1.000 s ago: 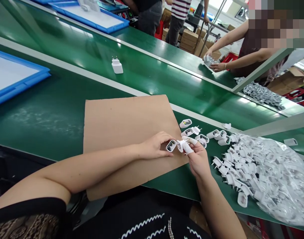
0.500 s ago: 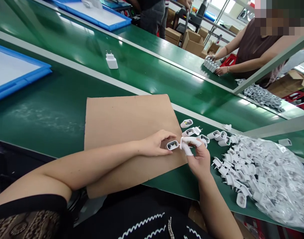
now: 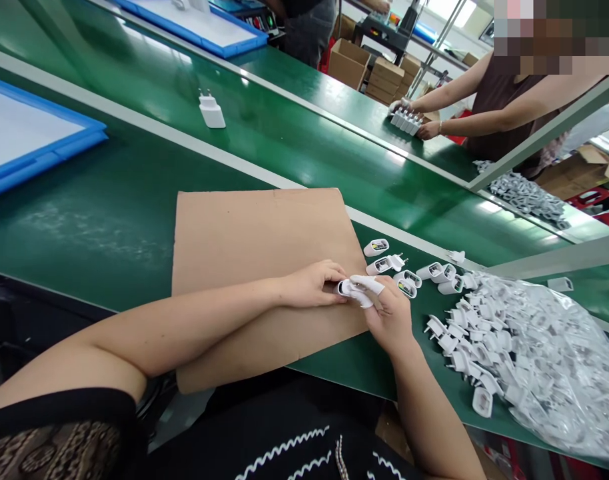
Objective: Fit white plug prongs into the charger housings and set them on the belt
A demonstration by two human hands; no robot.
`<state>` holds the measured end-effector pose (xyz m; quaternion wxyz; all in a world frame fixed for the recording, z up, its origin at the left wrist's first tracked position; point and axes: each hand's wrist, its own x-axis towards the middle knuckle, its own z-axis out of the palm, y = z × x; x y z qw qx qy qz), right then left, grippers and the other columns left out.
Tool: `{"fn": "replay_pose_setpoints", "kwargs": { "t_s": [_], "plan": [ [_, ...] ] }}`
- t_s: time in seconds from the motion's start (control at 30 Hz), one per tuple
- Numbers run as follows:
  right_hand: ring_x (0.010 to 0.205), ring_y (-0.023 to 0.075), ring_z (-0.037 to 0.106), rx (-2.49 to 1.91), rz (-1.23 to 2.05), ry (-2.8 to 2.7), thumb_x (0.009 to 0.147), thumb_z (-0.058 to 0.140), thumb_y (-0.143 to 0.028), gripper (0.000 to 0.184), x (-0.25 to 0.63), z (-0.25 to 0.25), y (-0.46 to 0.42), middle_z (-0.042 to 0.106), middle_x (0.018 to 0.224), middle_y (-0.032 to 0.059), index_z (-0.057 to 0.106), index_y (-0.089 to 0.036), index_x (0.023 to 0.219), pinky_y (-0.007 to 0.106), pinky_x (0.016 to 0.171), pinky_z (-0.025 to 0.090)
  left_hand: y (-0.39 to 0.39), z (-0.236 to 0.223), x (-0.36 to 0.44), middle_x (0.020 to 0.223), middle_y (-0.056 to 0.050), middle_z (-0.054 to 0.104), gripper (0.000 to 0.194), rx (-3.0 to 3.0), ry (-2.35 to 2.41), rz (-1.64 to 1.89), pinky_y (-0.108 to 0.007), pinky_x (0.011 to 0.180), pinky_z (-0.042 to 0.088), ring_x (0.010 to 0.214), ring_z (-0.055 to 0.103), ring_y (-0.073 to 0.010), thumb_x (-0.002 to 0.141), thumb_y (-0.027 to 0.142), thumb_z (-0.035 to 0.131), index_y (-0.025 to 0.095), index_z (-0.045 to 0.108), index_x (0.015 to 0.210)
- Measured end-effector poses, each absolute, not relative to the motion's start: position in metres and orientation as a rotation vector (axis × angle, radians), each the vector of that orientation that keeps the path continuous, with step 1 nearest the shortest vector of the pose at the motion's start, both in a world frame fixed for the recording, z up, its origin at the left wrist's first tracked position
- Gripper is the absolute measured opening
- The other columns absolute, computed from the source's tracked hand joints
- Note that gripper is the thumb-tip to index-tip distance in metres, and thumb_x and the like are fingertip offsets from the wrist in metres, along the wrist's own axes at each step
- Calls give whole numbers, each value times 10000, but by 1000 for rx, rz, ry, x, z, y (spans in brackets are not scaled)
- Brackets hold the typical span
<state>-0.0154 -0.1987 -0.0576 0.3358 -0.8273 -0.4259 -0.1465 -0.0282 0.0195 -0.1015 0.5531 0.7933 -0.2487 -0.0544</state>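
My left hand (image 3: pixel 312 285) is closed around a white charger housing (image 3: pixel 341 288), its open end turned to the right, above the cardboard sheet (image 3: pixel 254 233). My right hand (image 3: pixel 390 313), with white covers on its fingertips, pinches a small white plug cap (image 3: pixel 353 292) against that open end. The fingers hide most of the cap. Just beyond my right hand stand several open housings (image 3: pixel 379 265) with circuit parts showing inside. A loose two-pin cap (image 3: pixel 398 261) lies beside them.
To the right, a clear plastic bag (image 3: pixel 569 360) spills many white plug caps (image 3: pixel 464 333). A finished-looking charger (image 3: pixel 212 112) stands on the green belt. Blue-rimmed trays (image 3: pixel 97 132) are at left. Across the belt, a co-worker's hands (image 3: pixel 428 128) hold a row of chargers.
My right hand has moved left, bringing the cap against the housing and covering its opening. The charger on the belt has shifted slightly left. The co-worker's hands and charger row have moved left.
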Motion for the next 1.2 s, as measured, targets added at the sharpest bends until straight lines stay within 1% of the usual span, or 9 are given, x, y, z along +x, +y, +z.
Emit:
{"fn": "replay_pose_setpoints", "kwargs": {
  "t_s": [0.23, 0.57, 0.67, 0.77, 0.83, 0.97, 1.03, 1.1, 1.2],
  "plan": [
    [912, 220, 669, -2192, -365, -1146, 979, 595, -142, 256, -17, -60, -195, 752, 987, 49, 696, -242, 1192, 361, 788, 576, 19, -101, -29, 1087, -66, 717, 183, 1865, -609, -91, -356, 976, 500, 1073, 645, -236, 911, 334, 750, 237, 777, 1063],
    [820, 237, 651, -2476, -299, -1102, 783, 571, -24, 277, -15, -58, -190, 731, 841, 62, 737, -207, 908, 346, 755, 549, 17, -106, -31, 1080, -69, 716, 226, 1861, -598, -63, -352, 933, 511, 1038, 646, -233, 932, 422, 713, 230, 773, 1038],
    [1019, 266, 708, -2406, -301, -907, 856, 633, -142, 310, -22, -66, -191, 773, 1004, 76, 747, -222, 1133, 394, 942, 576, 12, -104, -36, 1060, -75, 718, 262, 1893, -577, -26, -365, 937, 523, 1026, 655, -237, 939, 453, 687, 225, 765, 1044],
    [1197, 253, 683, -2260, -231, -781, 944, 654, -289, 563, -39, -68, -206, 716, 1301, 78, 538, -262, 1495, 404, 1045, 559, 11, -97, -38, 1062, -82, 735, 303, 1901, -543, -88, -388, 952, 539, 1044, 672, -254, 912, 481, 705, 220, 757, 1057],
    [1239, 246, 663, -2224, -261, -704, 978, 632, -328, 607, -52, -70, -231, 655, 1407, 80, 453, -291, 1557, 406, 1050, 559, 17, -87, -32, 1072, -86, 747, 354, 1881, -473, -160, -397, 926, 560, 1033, 692, -268, 871, 517, 738, 211, 751, 1050],
    [1275, 338, 582, -2513, -654, -461, 975, 563, -260, 430, -68, -89, -309, 664, 1346, 134, 600, -242, 1403, 585, 1072, 489, 47, -64, 13, 1091, -74, 757, 463, 1930, -205, -54, -401, 875, 573, 985, 706, -285, 795, 553, 781, 213, 753, 1108],
    [1279, 420, 528, -2737, -793, -261, 891, 577, -187, 296, -70, -102, -341, 678, 1239, 193, 704, -186, 1159, 695, 1080, 396, 63, -58, 51, 1074, -57, 760, 484, 2009, -21, 84, -371, 859, 561, 960, 700, -267, 788, 487, 784, 218, 734, 1187],
    [1199, 432, 541, -2885, -783, -109, 815, 576, -128, 213, -68, -111, -360, 677, 1144, 212, 711, -167, 975, 697, 1050, 391, 77, -57, 91, 1083, -47, 760, 482, 2102, 149, 201, -329, 869, 540, 958, 695, -241, 782, 382, 778, 205, 710, 1225],
    [1101, 382, 573, -2908, -735, -24, 788, 555, -94, 234, -65, -113, -364, 683, 1101, 193, 700, -159, 960, 618, 1017, 432, 89, -64, 143, 1148, -52, 744, 452, 2234, 294, 290, -326, 918, 501, 1024, 677, -243, 783, 308, 763, 197, 697, 1216]
  ]
}}
